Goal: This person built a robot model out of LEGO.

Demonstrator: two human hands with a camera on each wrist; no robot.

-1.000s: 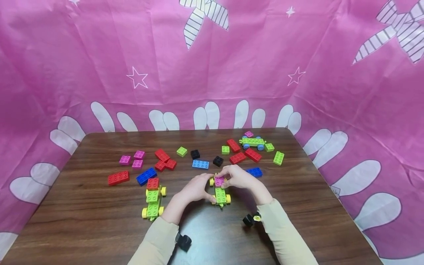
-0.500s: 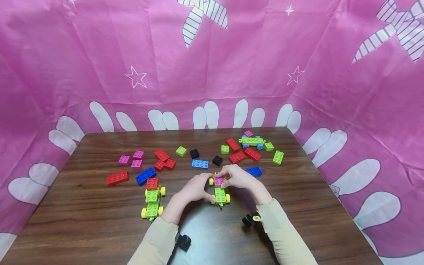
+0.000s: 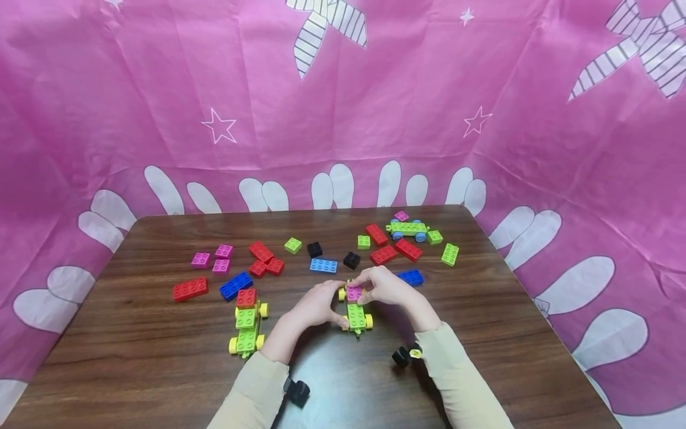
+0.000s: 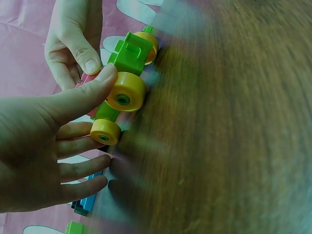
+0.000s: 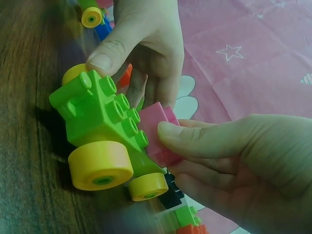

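A lime green toy car base (image 3: pixel 356 317) with yellow wheels stands on the wooden table between both hands. Its front end carries a pink two-by-two brick (image 5: pixel 152 132), while the green studs nearer the person are bare. My right hand (image 3: pixel 388 289) pinches this pink brick between thumb and fingers. From the left side, my left hand (image 3: pixel 317 302) holds the car base. In the left wrist view its thumb lies on a yellow wheel (image 4: pixel 127 92), and the index finger reaches the other wheel on that side; the remaining fingers are spread loosely.
To the left stands another green car (image 3: pixel 246 339) with yellow wheels and a red brick (image 3: pixel 246 297) on it. A green base with blue wheels (image 3: pixel 408 229) is at the back right. Loose bricks lie beyond the hands, including a light blue brick (image 3: pixel 324 266) and a dark blue brick (image 3: pixel 236 286).
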